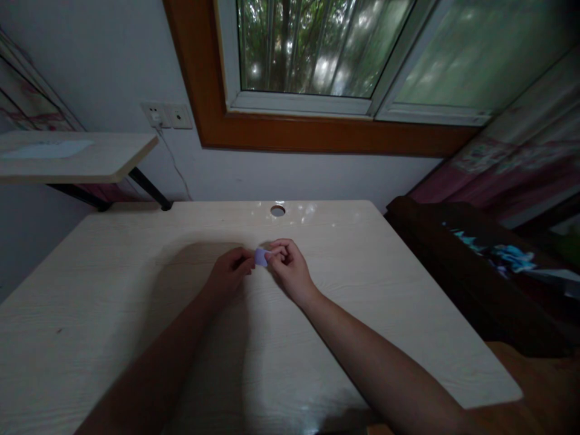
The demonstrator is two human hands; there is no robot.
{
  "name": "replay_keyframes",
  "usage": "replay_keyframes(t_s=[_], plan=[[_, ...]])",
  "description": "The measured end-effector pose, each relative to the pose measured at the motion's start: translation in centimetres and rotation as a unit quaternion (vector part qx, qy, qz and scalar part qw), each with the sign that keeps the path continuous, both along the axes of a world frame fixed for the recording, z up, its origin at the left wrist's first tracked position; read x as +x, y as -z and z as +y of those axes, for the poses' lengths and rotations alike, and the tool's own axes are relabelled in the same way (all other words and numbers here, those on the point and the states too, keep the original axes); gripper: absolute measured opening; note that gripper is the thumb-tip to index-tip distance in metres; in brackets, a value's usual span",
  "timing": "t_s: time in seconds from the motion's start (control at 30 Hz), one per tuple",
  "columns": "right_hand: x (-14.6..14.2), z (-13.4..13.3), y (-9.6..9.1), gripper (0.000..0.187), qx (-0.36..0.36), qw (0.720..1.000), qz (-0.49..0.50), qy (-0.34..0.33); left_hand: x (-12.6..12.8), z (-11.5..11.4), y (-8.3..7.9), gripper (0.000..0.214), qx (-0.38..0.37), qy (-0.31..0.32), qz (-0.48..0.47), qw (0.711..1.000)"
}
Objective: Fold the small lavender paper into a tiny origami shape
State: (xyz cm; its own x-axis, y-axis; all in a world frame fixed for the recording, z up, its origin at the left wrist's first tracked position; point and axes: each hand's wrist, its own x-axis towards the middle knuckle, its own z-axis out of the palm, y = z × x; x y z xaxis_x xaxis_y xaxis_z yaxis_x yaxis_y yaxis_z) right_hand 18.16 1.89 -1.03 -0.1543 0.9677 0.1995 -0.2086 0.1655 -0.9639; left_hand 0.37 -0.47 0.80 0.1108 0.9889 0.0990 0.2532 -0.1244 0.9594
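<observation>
Between my two hands, over the middle of the pale wood-grain desk (290,326), is a small piece of purple paper (261,257). My right hand (290,269) pinches its right side between thumb and fingers. At the left edge of the paper, the thumb and fingertips of my left hand (232,269) are closed on it. My fingers cover both ends of the piece, so its full outline is hidden.
A round cable hole (278,211) lies near the desk's back edge. At the left, a raised shelf (131,151) on black legs bears a white sheet (49,149). Beyond are a wall socket (156,115) and a window (308,48). Dark furniture (435,254) stands right.
</observation>
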Motion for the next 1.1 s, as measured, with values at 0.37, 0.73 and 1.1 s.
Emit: replay_keyframes(t_s=[0.37,0.73,1.1], plan=[[0.03,-0.04,-0.01,0.028,0.003,1.0,-0.024,-0.01,-0.21,0.12,0.28,0.021,0.021,-0.012,0.042,0.999],[0.01,0.16,0.1,0.03,-0.014,1.0,0.014,0.0,0.08,0.06,0.01,0.022,0.012,-0.019,0.025,0.999],[-0.05,0.07,-0.43,0.032,-0.025,0.999,0.025,0.013,-0.2,0.09,0.47,0.021,0.015,-0.017,0.032,0.999]])
